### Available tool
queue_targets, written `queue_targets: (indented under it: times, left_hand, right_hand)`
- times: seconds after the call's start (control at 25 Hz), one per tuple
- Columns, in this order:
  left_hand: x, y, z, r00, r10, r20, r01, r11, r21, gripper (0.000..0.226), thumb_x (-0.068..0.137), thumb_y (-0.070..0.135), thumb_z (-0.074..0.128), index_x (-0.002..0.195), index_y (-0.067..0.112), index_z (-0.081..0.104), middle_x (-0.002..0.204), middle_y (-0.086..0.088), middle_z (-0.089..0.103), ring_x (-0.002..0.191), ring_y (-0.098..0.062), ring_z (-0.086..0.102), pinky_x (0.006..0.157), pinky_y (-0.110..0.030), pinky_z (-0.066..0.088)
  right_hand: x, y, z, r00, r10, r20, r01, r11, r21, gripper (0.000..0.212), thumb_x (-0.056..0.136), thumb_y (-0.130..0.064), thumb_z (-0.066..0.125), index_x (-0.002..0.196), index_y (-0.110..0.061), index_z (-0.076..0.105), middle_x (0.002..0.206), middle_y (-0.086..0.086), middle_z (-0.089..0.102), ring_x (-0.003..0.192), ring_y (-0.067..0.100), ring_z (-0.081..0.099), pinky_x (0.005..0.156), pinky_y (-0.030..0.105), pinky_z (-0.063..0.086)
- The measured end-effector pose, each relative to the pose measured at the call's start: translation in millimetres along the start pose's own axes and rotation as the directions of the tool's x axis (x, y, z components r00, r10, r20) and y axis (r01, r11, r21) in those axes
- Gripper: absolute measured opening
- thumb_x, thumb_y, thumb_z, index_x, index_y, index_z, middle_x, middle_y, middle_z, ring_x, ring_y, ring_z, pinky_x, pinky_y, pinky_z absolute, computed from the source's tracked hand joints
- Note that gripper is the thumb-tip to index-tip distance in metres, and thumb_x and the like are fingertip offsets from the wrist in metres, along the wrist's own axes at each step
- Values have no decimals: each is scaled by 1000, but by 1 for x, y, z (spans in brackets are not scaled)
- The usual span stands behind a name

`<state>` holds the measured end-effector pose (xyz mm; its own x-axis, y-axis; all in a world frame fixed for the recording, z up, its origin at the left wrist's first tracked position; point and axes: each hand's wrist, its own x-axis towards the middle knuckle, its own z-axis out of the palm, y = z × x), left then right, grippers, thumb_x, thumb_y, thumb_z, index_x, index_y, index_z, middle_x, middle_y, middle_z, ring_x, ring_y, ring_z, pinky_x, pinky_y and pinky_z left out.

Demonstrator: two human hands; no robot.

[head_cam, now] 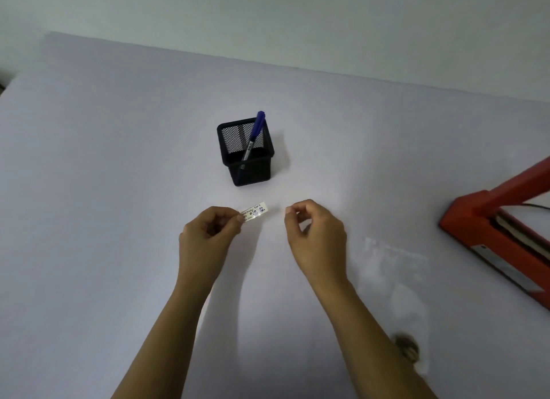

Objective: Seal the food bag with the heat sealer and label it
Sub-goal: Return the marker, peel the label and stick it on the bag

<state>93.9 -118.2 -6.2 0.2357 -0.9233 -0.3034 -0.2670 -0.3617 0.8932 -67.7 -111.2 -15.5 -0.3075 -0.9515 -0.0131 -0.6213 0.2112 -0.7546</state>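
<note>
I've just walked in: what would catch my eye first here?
The two hands mid-table: the left hand pinches a small printed label, the right hand curled close beside it. Behind them stands a black mesh pen holder with a blue marker, and a red heat sealer sits at the right edge of the table.

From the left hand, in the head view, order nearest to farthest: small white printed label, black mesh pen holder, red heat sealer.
1. Small white printed label: pinched in the left hand.
2. Black mesh pen holder: beyond it, mid-table.
3. Red heat sealer: far right edge.
</note>
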Motion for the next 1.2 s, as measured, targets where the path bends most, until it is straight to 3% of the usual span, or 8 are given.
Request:
queue_targets:
  times: [0.24,0.44,0.52,0.6,0.76,0.92,1.2]
  left_hand:
    - [-35,17,78,932,-17,362,-14,996,84,9,82,16,69,78,22,74,68,-3,71,67,-18,60,72,-43,52]
    - [-66,19,135,850,-43,525,-54,984,168,8,81,15,70,77,20,75,61,1,69,62,-10,61,70,-34,51]
    - [-75,18,152,834,-67,548,-53,978,200,7,80,14,71,76,17,74,57,6,66,55,-5,58,64,-26,47]
    - [-81,17,167,827,-81,556,-70,967,246,5,80,16,71,75,17,74,56,6,66,53,-4,56,62,-23,46]
    - [-84,12,178,832,-115,543,-83,941,327,5,79,19,72,75,18,74,67,-1,72,61,-13,61,69,-37,54]
    - [-84,12,182,849,-101,519,-104,931,351,7,79,18,71,73,20,74,70,-3,73,71,-22,67,74,-39,55]
    - [-86,15,185,857,-88,507,-141,907,397,7,80,18,70,75,20,74,73,-1,73,72,-18,66,69,-31,51]
  right_hand:
    - [-34,72,-91,969,244,35,-246,955,168,8,86,-30,62,78,-30,64,70,-17,66,66,0,62,63,13,47]
    - [-60,122,-134,932,361,15,-355,908,222,6,86,-26,64,81,-28,67,72,-12,69,65,2,65,67,19,53]
    - [-65,139,-143,939,344,-22,-337,929,154,4,84,-27,66,87,-26,68,80,-14,68,74,3,64,72,24,53]
    - [-67,155,-148,969,245,8,-245,969,3,20,80,-31,70,99,-29,65,95,-18,63,91,5,55,79,23,44]
    - [-65,172,-149,988,79,136,-59,988,-145,46,70,-41,70,113,-29,59,114,-15,56,106,9,42,88,27,35]
    - [-66,182,-147,993,48,108,-27,983,-181,48,67,-47,62,112,-30,59,117,-12,56,107,14,44,85,33,38]
    - [-70,190,-147,990,45,131,-27,990,-135,46,70,-52,54,114,-37,54,121,-16,50,112,9,37,85,30,27]
